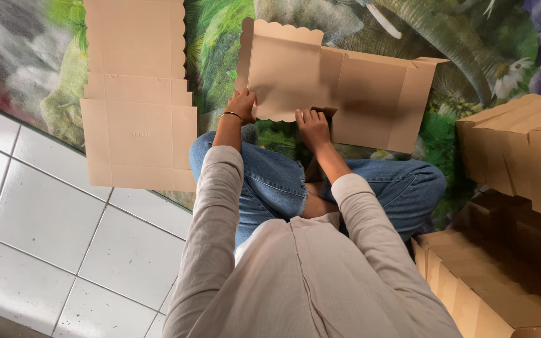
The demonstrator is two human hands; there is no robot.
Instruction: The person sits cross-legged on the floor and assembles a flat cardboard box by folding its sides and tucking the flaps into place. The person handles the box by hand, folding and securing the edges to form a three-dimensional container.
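I sit cross-legged on a mat printed with jungle leaves and animals (220, 56). A flat tan cardboard box blank (358, 87) with scalloped edges lies unfolded in front of my knees. My left hand (243, 104), a thin bangle on its wrist, grips the near scalloped flap at its left edge. My right hand (312, 127) presses on the same flap's lower edge, close to a dark cut-out slot. The flap is raised slightly off the mat.
A stack of flat box blanks (136, 94) lies to the left, reaching onto the white floor tiles (51, 231). Folded and assembled tan boxes (508, 219) pile up at the right, close to my right knee.
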